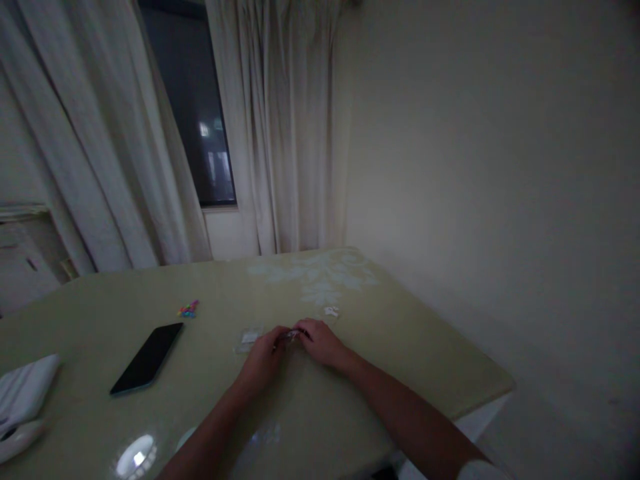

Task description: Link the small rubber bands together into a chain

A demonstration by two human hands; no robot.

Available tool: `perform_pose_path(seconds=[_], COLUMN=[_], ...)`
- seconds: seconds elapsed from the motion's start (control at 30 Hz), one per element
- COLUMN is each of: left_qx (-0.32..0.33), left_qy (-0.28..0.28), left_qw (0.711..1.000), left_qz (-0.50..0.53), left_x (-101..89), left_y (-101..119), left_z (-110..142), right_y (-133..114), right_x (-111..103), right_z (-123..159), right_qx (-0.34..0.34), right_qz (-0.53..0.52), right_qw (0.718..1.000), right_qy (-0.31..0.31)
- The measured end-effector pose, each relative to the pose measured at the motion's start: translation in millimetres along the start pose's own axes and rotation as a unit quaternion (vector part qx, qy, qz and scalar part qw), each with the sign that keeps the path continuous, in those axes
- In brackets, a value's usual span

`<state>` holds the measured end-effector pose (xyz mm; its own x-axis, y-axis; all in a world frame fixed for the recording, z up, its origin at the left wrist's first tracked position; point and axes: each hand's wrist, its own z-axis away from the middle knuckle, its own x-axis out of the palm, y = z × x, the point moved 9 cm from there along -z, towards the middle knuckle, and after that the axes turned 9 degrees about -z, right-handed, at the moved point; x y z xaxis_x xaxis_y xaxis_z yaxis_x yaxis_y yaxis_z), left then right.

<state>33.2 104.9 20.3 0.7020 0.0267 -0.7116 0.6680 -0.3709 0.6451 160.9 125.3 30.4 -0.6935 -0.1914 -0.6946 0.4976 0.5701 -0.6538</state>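
Left of the hands, a clear packet (249, 338) lies on the surface (400, 360). The left hand (265, 352) and right hand (320, 340) pinch a small shiny piece (292, 335) between them, fingers closed on it; a loose pinch could drop it. White bits (331, 311) lie beyond. No writing is legible.

No readable text, labels, numbers or signs are visible

A greenish table (400, 373) bears a dark tablet (147, 359), with a small cluster of colorful pieces (189, 309) near its far end. Small white pieces (331, 311) and a clear packet (249, 339) lie farther right.
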Motion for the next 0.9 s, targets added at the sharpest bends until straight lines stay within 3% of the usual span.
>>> perform_pose_path(seconds=[0.3,0.53,0.7,0.8,0.9], left_qx=[-0.024,-0.035,-0.015,-0.001,0.002], left_qy=[-0.006,-0.01,-0.025,-0.025,-0.018], left_qw=[0.998,0.999,0.998,0.997,0.998], left_qz=[0.058,0.006,-0.058,-0.071,-0.063], left_x=[-6.1,-11.5,1.5,9.7,14.0], left_y=[-11.9,-14.9,-6.7,0.3,3.4], left_z=[-3.5,2.1,8.3,2.9,-5.5], right_y=[4.8,5.9,12.1,5.8,4.2], right_x=[-7.1,-14.3,-18.9,-10.7,1.0], right_z=[-1.5,0.3,8.1,10.1,5.7], right_qx=[0.011,-0.008,-0.001,-0.029,-0.018], right_qz=[-0.058,-0.106,-0.077,-0.035,-0.003], right_qw=[0.998,0.994,0.996,0.996,0.998], right_qy=[0.026,-0.007,-0.052,-0.078,-0.066])
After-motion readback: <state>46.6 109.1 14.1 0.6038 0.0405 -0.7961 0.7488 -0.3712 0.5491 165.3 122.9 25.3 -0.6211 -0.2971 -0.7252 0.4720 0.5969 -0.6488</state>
